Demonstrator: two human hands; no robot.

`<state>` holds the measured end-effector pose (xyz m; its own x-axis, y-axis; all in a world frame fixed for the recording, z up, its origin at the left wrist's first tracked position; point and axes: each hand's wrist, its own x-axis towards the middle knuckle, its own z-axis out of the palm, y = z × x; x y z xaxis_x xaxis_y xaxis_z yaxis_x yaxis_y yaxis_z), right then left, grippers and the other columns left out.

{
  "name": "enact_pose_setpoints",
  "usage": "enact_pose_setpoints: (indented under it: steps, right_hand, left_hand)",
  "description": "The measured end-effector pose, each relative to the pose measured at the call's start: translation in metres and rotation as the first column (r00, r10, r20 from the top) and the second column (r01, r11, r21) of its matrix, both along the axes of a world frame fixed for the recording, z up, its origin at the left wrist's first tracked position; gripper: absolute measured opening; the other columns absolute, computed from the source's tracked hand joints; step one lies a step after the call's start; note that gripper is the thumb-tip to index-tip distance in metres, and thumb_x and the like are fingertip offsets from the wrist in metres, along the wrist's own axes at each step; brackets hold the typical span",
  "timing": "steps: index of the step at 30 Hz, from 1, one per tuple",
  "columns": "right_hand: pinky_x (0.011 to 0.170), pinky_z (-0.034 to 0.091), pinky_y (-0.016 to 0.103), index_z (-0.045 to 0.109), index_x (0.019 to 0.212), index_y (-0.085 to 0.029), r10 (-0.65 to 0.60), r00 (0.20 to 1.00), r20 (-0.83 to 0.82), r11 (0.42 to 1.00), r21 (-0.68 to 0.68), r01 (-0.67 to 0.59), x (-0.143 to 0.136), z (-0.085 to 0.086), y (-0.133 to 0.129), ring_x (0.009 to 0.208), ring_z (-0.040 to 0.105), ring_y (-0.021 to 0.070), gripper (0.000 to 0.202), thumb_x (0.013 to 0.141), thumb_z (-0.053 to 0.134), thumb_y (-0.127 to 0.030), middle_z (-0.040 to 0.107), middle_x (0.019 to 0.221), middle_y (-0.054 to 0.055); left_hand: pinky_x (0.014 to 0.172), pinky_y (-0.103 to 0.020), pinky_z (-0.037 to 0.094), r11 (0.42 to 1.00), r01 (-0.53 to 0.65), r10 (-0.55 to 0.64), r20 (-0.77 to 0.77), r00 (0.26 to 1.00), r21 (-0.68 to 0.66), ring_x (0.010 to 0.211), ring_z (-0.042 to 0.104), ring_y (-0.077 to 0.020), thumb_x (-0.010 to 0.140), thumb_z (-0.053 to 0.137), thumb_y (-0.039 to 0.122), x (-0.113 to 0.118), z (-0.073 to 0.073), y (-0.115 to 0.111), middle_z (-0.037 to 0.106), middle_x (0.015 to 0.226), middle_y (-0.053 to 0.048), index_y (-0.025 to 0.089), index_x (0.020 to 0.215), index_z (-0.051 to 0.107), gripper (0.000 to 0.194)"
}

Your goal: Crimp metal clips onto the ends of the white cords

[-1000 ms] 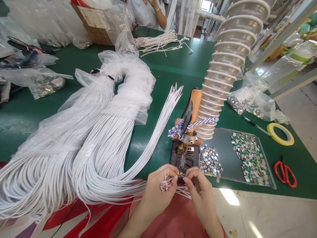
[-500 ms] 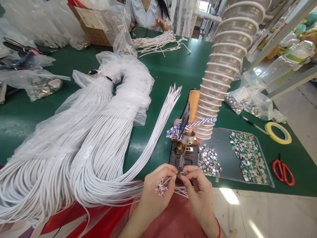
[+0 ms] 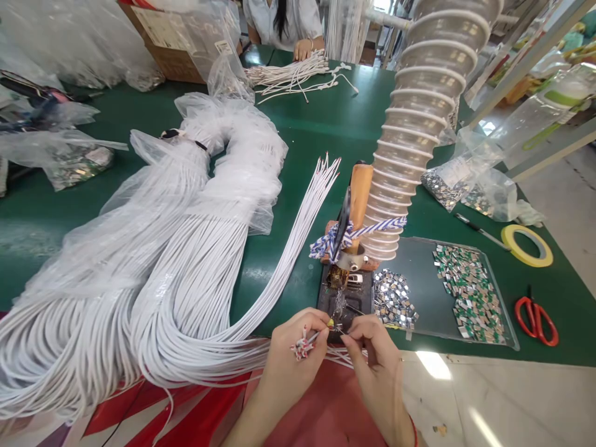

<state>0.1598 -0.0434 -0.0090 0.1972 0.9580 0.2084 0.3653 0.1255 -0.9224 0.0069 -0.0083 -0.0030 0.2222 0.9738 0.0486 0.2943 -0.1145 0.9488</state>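
My left hand (image 3: 298, 351) is closed around several white cables, whose red and white stripped ends (image 3: 302, 344) poke out of the fist. A small yellow bit (image 3: 330, 323) shows at its fingertips. My right hand (image 3: 375, 354) is pinched, with a thin pale wire end or strand (image 3: 343, 333) at the fingertips; its kind is too small to tell. Both hands are close together at the front of a black base (image 3: 326, 295). Above it a soldering iron with an orange handle (image 3: 361, 189) is tied in place by a blue-and-white cord (image 3: 379, 228). Greyish wisps hang by its tip.
A ribbed clear hose (image 3: 410, 136) rises behind the iron. To the right lie a tray (image 3: 419, 248) of small metal connectors (image 3: 395, 301) and green boards (image 3: 475, 298), red scissors (image 3: 535, 320) and yellow tape (image 3: 526, 245). Bagged white cables (image 3: 195, 261) fill the left. A person (image 3: 284, 25) sits opposite.
My fingertips have drawn slightly apart, the right hand moving a little down and right. The view has shifted slightly. The person opposite has lowered a hand onto the cables there.
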Motion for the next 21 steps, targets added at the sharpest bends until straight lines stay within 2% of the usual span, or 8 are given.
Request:
enact_pose_setpoints:
  steps: [4, 11, 21]
  right_hand:
    - [0.074, 0.056, 0.027, 0.064, 0.081, -0.023, 0.024, 1.0, 0.002, 0.998, 0.057, -0.024, -0.0007, 0.0003, 0.0008, 0.086, 0.068, 0.0188, 0.015, 0.088, 0.063, -0.01, 0.069, 0.09, 0.005]
    - [0.075, 0.057, 0.028, 0.066, 0.08, -0.023, 0.063, 0.994, -0.086, 0.998, -0.017, -0.064, 0.0033, 0.0029, 0.0023, 0.087, 0.069, 0.0189, 0.014, 0.088, 0.066, -0.011, 0.071, 0.092, 0.006]
    - [0.077, 0.056, 0.029, 0.067, 0.079, -0.023, 0.077, 0.983, -0.166, 0.996, -0.038, -0.085, 0.0032, -0.001, 0.0055, 0.089, 0.068, 0.0188, 0.016, 0.086, 0.067, -0.008, 0.07, 0.094, 0.005]
  left_hand:
    - [0.069, -0.024, 0.051, 1.0, -0.006, 0.006, -0.002, 1.0, -0.012, 0.073, 0.065, -0.0152, 0.09, 0.053, 0.012, 0.0003, 0.0006, 0.0, 0.067, 0.081, -0.002, 0.02, 0.07, 0.058, 0.022]
    - [0.069, -0.023, 0.049, 0.999, 0.01, -0.01, 0.008, 1.0, -0.031, 0.074, 0.064, -0.0142, 0.091, 0.052, 0.013, -0.0009, 0.0003, 0.0033, 0.067, 0.081, -0.001, 0.02, 0.072, 0.059, 0.021]
    - [0.068, -0.022, 0.048, 1.0, 0.0, 0.0, 0.023, 1.0, -0.025, 0.073, 0.062, -0.0133, 0.09, 0.05, 0.009, 0.0035, 0.0024, 0.0058, 0.065, 0.081, -0.001, 0.02, 0.07, 0.055, 0.023]
